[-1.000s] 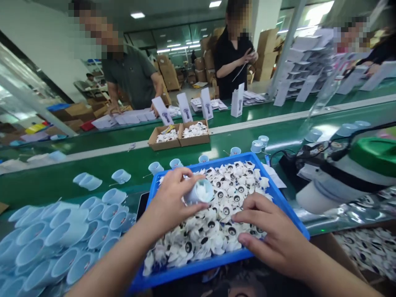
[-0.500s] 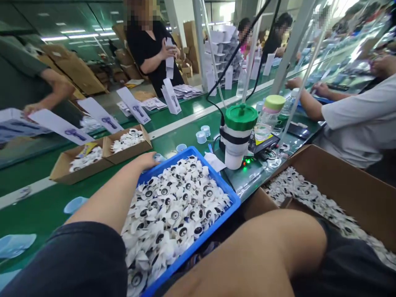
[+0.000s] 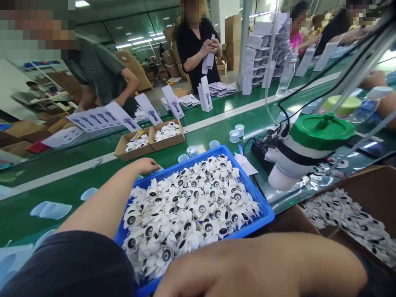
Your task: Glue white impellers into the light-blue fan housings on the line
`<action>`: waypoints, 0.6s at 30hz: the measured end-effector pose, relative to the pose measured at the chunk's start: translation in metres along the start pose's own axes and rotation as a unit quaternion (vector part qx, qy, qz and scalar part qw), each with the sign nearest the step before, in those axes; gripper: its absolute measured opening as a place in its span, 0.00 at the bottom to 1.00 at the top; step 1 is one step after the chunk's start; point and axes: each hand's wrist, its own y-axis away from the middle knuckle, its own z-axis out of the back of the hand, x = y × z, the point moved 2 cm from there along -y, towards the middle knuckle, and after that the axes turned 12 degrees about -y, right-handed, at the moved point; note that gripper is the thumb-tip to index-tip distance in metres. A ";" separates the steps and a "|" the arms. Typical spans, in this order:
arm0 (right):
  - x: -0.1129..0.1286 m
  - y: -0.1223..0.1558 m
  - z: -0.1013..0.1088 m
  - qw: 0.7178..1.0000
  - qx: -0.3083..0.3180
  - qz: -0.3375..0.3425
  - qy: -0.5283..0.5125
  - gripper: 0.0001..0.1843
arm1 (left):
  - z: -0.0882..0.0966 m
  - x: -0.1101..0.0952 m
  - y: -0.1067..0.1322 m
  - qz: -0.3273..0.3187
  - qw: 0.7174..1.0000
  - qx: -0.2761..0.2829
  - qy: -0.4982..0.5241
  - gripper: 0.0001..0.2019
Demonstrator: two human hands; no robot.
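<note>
A blue tray (image 3: pixel 267 212) heaped with white fan impellers (image 3: pixel 201 206) with dark round hubs is in front of me. My left hand (image 3: pixel 145 166) is at its far left rim, palm down with the fingers bent. Its fingertips are mostly hidden, and a pale translucent piece (image 3: pixel 157 170) shows beside them. My right hand (image 3: pixel 194 274) is low at the tray's near rim. Its fingers are cut off by the bottom of the view, so its grip does not show.
Translucent blue cups (image 3: pixel 234 135) dot the green bench (image 3: pixel 210 126). Across it are small cartons of white parts (image 3: pixel 136 144) and upright printed boxes (image 3: pixel 205 94). A green-lidded container (image 3: pixel 312 144) stands at right, above a carton of impellers (image 3: pixel 346 214). Co-workers stand opposite.
The view has swung left, so the tray and bench appear further right. My right hand shows more over the tray's near rim. My left hand stays near the far left rim.
</note>
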 end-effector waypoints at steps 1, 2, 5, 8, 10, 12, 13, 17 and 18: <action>-0.002 -0.003 -0.001 0.999 0.018 0.021 -0.026 0.10 | -0.005 -0.004 0.002 -0.004 1.000 0.006 0.000 0.18; -0.005 -0.005 -0.001 0.998 0.022 0.036 -0.050 0.10 | -0.007 -0.008 0.003 -0.007 1.000 0.007 -0.001 0.18; -0.025 -0.004 -0.001 0.994 -0.060 0.028 -0.082 0.12 | -0.001 -0.025 0.010 -0.022 1.000 -0.005 -0.007 0.17; -0.047 0.000 -0.003 0.980 -0.189 -0.011 -0.058 0.19 | 0.018 -0.045 0.024 -0.070 0.997 -0.041 -0.005 0.15; -0.059 -0.003 -0.002 0.966 -0.255 -0.030 -0.021 0.20 | 0.031 -0.061 0.036 -0.114 0.991 -0.076 -0.004 0.14; -0.070 -0.011 0.005 0.956 -0.286 -0.047 0.035 0.18 | 0.042 -0.078 0.051 -0.150 0.983 -0.109 -0.002 0.15; -0.076 -0.018 0.011 0.951 -0.291 -0.069 0.079 0.17 | 0.046 -0.086 0.058 -0.160 0.979 -0.123 0.000 0.15; -0.115 -0.051 0.065 0.903 -0.287 -0.184 0.263 0.18 | 0.056 -0.105 0.088 -0.131 0.977 -0.164 0.027 0.14; -0.128 -0.061 0.083 0.892 -0.281 -0.207 0.286 0.18 | 0.057 -0.104 0.095 -0.110 0.978 -0.172 0.039 0.13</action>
